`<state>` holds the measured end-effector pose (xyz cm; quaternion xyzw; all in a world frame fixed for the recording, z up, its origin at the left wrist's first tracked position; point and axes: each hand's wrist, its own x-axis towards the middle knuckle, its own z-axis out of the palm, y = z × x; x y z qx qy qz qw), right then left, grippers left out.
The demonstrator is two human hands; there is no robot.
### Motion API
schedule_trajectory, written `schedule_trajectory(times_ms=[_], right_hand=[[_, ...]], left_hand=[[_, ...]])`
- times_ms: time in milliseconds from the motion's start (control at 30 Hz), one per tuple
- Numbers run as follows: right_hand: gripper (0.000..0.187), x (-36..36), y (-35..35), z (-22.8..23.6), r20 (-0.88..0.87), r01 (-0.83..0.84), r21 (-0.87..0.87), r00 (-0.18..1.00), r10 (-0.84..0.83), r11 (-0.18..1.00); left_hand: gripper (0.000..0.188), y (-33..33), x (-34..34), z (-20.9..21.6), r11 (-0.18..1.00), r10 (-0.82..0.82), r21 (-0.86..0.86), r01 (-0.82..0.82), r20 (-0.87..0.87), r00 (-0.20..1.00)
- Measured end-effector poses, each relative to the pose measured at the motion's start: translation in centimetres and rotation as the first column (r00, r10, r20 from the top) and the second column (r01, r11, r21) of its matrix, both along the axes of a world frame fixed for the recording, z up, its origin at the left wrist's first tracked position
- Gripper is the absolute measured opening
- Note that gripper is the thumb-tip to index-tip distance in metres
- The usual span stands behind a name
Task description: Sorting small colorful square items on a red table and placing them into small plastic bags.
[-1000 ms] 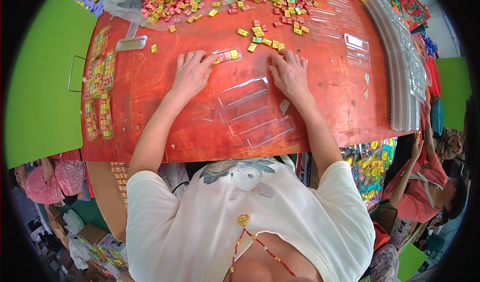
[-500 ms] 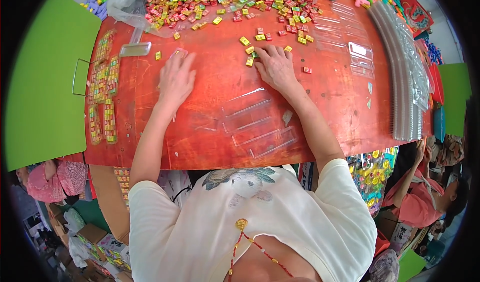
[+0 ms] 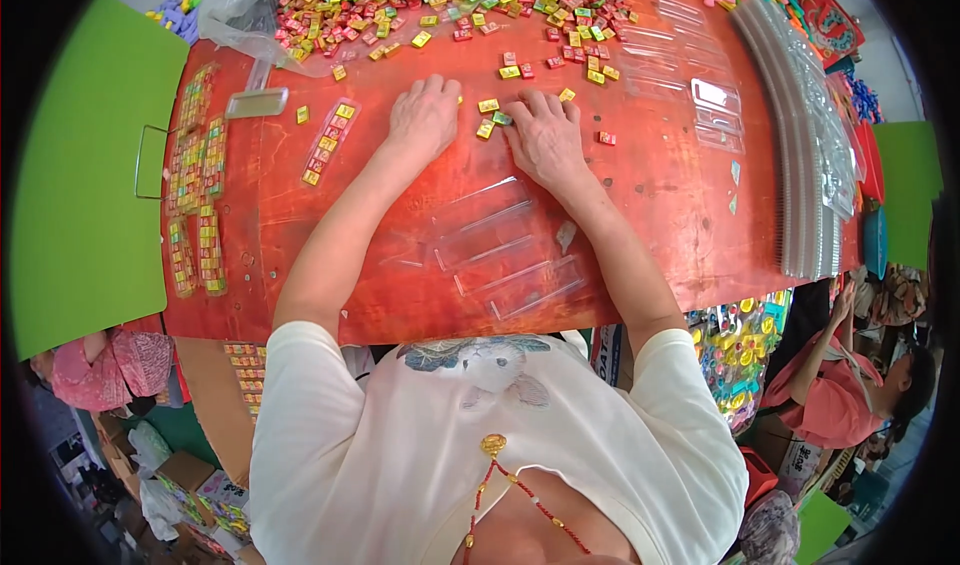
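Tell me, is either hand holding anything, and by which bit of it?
It can't be told. A yellow block shows beside the left hand and a green block by the right hand, but any grip is hidden.

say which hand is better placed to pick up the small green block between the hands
Probably the right hand: it sits right beside the green block, while the left hand is farther off, with yellow blocks lying between it and the green one.
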<state>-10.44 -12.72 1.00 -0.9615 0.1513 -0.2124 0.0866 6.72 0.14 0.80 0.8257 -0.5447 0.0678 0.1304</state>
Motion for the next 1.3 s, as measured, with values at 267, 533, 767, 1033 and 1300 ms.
schedule_trajectory(times_ms=[267,533,767,1033,1300], right_hand=[[0.025,-0.3,2.1,0.7,0.000,-0.003,-0.054,1.000,0.003,0.999],[0.016,2.9,-1.0,0.0,0.059,-0.049,-0.070,0.997,0.053,0.996],[0.021,0.1,-0.6,0.2,-0.008,0.081,-0.128,0.997,-0.082,0.988],[0.030,-3.5,1.6,0.7,0.082,0.125,-0.021,0.989,-0.123,0.992],[0.027,-4.7,1.2,1.2,0.053,0.077,-0.048,0.996,-0.074,0.996]], left_hand=[[0.031,2.6,-3.6,2.0,0.992,0.095,0.094,-0.078,-0.193,0.976],[0.041,3.5,-2.9,2.0,0.997,-0.069,-0.044,0.062,-0.183,0.981],[0.043,2.1,-5.0,1.4,0.994,-0.104,-0.046,0.101,-0.078,0.992],[0.027,1.4,-4.5,-0.2,0.991,-0.073,-0.114,0.073,0.001,0.997],[0.033,1.2,-5.0,0.4,0.997,0.011,-0.070,-0.015,-0.058,0.998]])
